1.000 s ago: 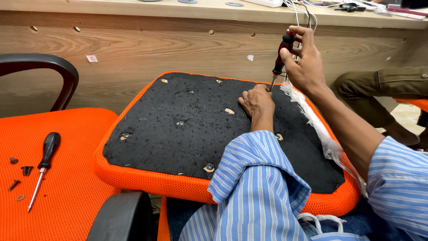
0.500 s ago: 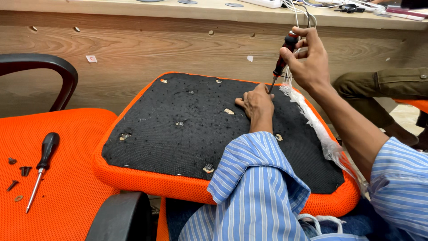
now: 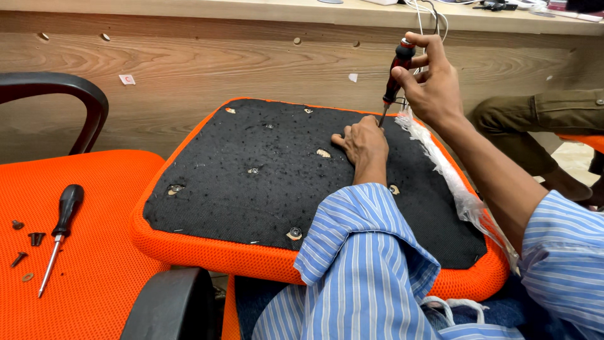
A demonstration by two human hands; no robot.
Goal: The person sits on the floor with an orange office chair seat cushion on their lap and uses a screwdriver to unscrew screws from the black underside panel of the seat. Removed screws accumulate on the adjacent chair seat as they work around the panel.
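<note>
Both hands crowd one spot: the right hand [image 3: 434, 85] grips a red-handled screwdriver [image 3: 395, 75], its tip just beside the left hand [image 3: 363, 141], which is pressed loosely curled on the upturned seat cushion [image 3: 251, 189]. One slip could likely jab those fingers [image 3: 345, 140].

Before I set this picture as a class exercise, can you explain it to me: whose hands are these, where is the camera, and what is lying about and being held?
The single view comes from a camera worn on a person's head, looking down at their own hands; no machine is involved. An upturned orange seat cushion with a black underside lies in front of them. The right hand grips a red-and-black screwdriver upright, its tip at the cushion's far edge. The left hand rests flat on the black underside beside that tip. On the orange chair seat at left lie a second, black-handled screwdriver and some loose screws. Another person's leg shows at right.
</note>
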